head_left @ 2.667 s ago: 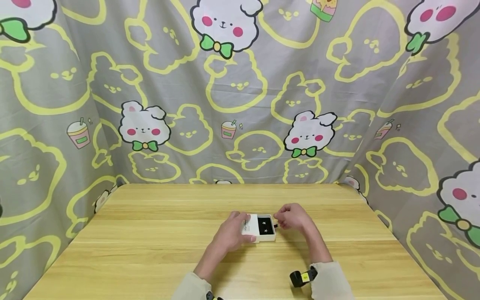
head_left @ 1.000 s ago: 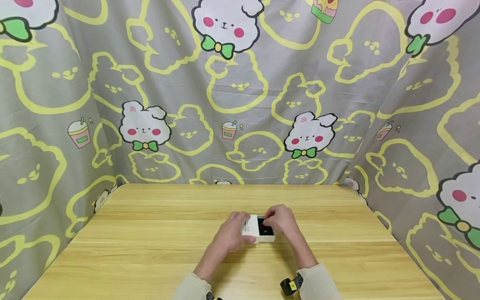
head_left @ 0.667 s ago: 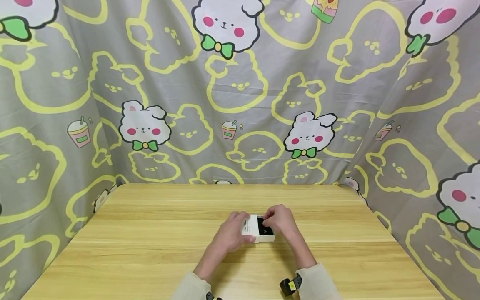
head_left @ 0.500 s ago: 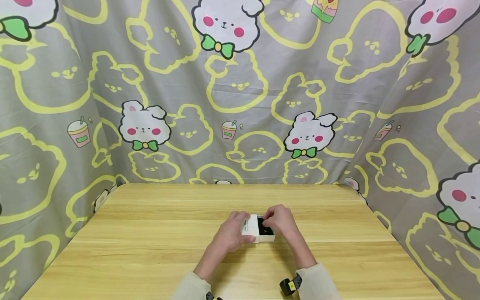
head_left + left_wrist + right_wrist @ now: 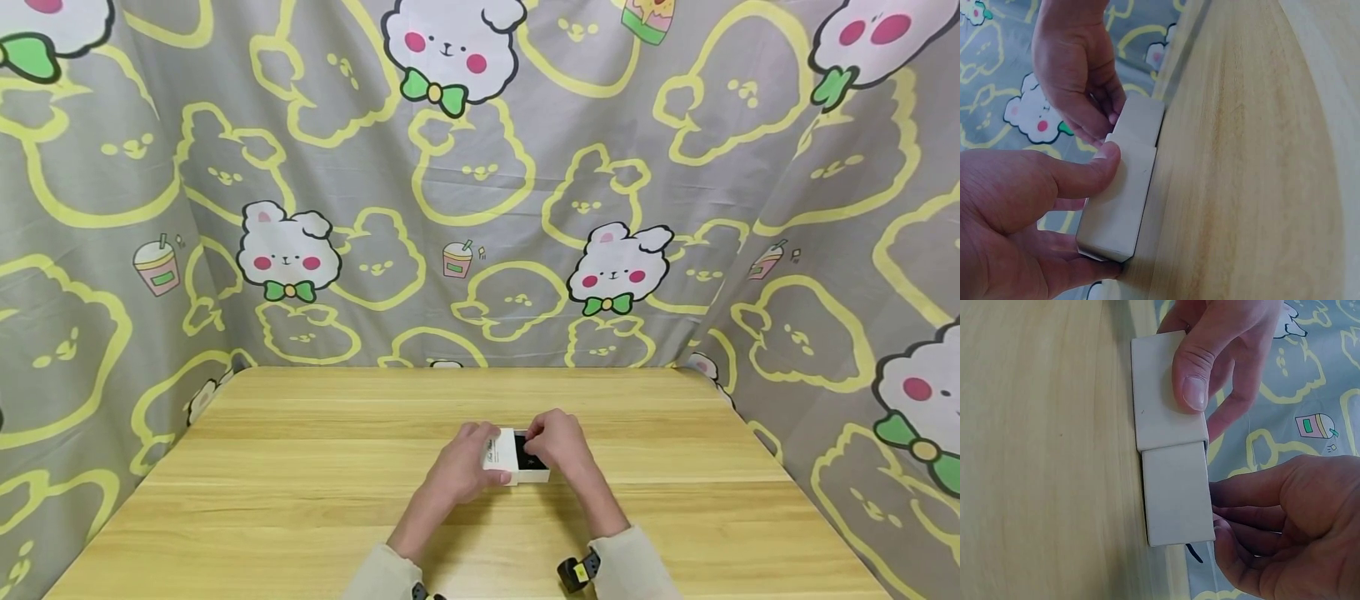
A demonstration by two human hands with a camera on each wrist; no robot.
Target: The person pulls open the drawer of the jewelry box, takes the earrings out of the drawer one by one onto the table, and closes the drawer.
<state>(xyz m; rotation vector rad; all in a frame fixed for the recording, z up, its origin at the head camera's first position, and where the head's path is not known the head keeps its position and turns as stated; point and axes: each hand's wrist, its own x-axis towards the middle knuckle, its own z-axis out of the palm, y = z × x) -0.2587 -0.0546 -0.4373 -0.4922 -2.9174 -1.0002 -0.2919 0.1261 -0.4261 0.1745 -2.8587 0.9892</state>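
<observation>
A small white jewelry box (image 5: 502, 454) with dark lettering sits on the table, its drawer (image 5: 534, 477) slid partly out to the right. My left hand (image 5: 459, 471) grips the outer sleeve, thumb on the near side (image 5: 1125, 200) and fingers on the far side. Inside the drawer is a black pad (image 5: 522, 463) with a small silver star earring (image 5: 532, 462) on it. My right hand (image 5: 561, 442) reaches over the drawer, thumb and forefinger pinching at the other star earring, which the fingertips cover. In the right wrist view, the drawer wall hides these fingertips.
The wooden table (image 5: 300, 492) spreads around the box. A patterned grey curtain (image 5: 480, 192) hangs behind it and at both sides. A black pull ribbon (image 5: 1194, 553) sticks out from the drawer's end. Dark wrist devices (image 5: 577, 573) sit at the cuffs.
My right hand has moved left from the drawer's ribbon end to over the pad, covering the upper star earring. Since then it has shifted only slightly. The left hand keeps its hold.
</observation>
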